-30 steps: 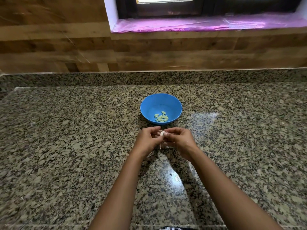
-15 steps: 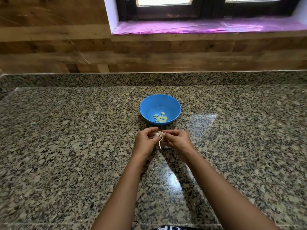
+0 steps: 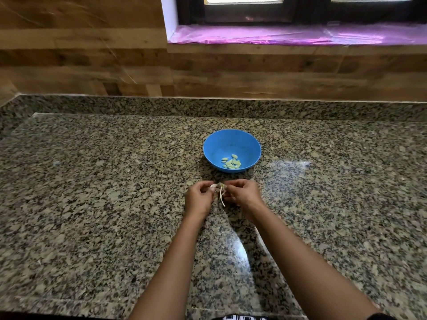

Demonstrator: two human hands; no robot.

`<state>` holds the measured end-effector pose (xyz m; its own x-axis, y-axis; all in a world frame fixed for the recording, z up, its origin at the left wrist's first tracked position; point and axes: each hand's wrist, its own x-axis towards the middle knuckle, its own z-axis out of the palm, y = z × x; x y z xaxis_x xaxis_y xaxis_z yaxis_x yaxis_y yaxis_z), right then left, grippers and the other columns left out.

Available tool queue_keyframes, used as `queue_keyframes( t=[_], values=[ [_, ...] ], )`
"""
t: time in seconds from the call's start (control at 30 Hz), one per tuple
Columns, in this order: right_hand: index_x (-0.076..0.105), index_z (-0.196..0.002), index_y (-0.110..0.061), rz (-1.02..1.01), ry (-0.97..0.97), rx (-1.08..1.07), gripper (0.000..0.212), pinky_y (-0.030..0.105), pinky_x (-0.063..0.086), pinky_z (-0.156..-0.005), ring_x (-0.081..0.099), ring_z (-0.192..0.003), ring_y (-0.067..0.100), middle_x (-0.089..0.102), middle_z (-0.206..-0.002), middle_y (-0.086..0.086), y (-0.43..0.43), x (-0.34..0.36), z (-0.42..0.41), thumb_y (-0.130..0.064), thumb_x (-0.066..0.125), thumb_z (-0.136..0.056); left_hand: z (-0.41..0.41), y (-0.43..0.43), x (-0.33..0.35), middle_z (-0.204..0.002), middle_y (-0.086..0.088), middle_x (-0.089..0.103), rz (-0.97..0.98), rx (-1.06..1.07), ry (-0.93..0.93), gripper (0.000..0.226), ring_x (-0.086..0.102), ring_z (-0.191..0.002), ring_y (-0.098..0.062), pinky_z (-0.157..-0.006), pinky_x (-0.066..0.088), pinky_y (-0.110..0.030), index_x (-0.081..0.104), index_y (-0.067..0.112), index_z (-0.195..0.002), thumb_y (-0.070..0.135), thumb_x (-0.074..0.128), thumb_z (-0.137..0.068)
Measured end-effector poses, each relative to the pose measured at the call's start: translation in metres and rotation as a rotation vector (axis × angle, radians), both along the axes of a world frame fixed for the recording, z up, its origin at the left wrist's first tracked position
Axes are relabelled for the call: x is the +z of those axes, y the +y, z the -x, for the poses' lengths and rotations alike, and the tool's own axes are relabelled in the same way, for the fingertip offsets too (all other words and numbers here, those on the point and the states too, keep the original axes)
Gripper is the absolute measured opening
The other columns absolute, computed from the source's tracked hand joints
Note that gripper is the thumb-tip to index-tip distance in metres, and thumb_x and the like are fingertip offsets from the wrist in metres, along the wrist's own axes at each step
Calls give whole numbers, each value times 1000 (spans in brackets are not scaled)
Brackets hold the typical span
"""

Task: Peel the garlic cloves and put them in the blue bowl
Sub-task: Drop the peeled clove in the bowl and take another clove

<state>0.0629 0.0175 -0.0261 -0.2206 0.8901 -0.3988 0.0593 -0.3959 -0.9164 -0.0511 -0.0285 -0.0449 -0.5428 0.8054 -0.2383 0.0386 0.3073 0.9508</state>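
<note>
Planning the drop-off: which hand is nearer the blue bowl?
Right. The right hand is just in front of the blue bowl; the left hand is in front and off to its left.

Bare forearms [image 3: 175, 262] reaching forward, left grip [image 3: 199, 197] and right grip [image 3: 242, 194] nearly touching — both pinching one garlic clove [image 3: 213, 187]

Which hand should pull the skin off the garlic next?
Probably the right hand. Its fingertips seem to pinch the top of the loose papery skin strip that hangs down. The left hand holds the small white garlic clove near the blue plastic bowl.
</note>
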Motion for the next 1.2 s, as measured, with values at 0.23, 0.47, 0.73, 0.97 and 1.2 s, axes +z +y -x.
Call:
queue_keyframes(
  t=[0.23, 0.47, 0.73, 0.97, 1.2],
  values=[
    [64, -97, 5, -12, -172, 61, 13, 25, 53, -58, 60, -59, 16, 65, -75, 10, 11, -7, -2, -1, 64, -86, 3, -3, 2, -96, -7, 68, 2, -30, -90, 12, 61, -86, -16, -76, 49, -25, 66, 12, -97, 6, 63, -88],
    [63, -99, -1, -139, -236, 37, 14, 37, 56, -65, 62, -62, 20, 67, -78, 12, -1, 1, -21, -7, 51, -94, -5, -9, 11, -74, -5, 66, -44, -112, -275, 24, 64, -68, -15, -71, 56, -32, 63, 11, -96, -4, 70, -78],
    [64, -91, 8, -27, 6, 102, 8, 20, 49, -42, 64, -48, 12, 68, -75, 15, -33, 21, -43, 2, 62, -85, -44, -20, 9, -63, -1, 62, -112, -193, -166, 19, 62, -49, -2, -47, 50, -18, 62, 8, -90, -7, 67, -79],
    [61, -96, 9, -24, -104, 51, 14, 24, 54, -51, 62, -58, 18, 64, -78, 15, -28, 21, -56, 0, 63, -85, -48, -21, 0, -92, -5, 70, -128, -299, 82, 21, 66, -84, -14, -74, 54, -25, 66, 17, -93, -1, 64, -84],
    [66, -74, -1, -178, -555, 235, 9, 42, 56, -78, 65, -74, 26, 68, -78, 17, -9, 21, -68, -3, 75, -75, -48, -19, -19, -131, -8, 57, -140, -613, 796, 33, 50, -124, -21, -106, 35, -29, 58, 9, -127, 17, 49, -96]
  ],
)
